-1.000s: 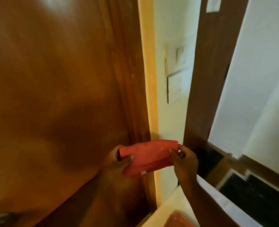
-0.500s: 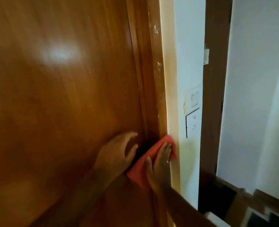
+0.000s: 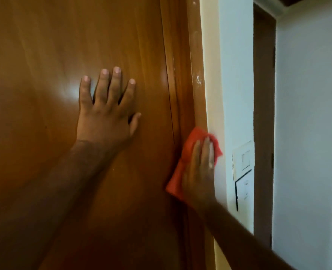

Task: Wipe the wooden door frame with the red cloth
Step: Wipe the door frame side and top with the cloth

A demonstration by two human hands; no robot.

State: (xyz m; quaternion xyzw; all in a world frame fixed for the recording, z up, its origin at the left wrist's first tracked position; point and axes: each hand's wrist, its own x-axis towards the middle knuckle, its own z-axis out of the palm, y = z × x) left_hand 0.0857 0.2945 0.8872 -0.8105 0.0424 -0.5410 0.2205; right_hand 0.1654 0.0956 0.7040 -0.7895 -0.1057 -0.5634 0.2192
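Observation:
The wooden door frame [image 3: 194, 65] runs vertically right of centre, brown and glossy, with pale specks on its right edge. The red cloth [image 3: 188, 145] lies flat against the frame at mid-height. My right hand [image 3: 200, 172] presses on the cloth with straight fingers and covers most of it. My left hand [image 3: 106, 110] rests flat on the wooden door [image 3: 63, 55], fingers spread, holding nothing, a short way left of the frame.
A cream wall strip [image 3: 213, 75] and a white wall [image 3: 237, 75] adjoin the frame on the right. Two switch plates [image 3: 243, 172] sit on that wall beside my right hand. Further right stands a dark second frame [image 3: 263, 114].
Both hands have risen. My left hand let go of the cloth and now lies flat higher on the door. My right hand slid the cloth upward along the frame.

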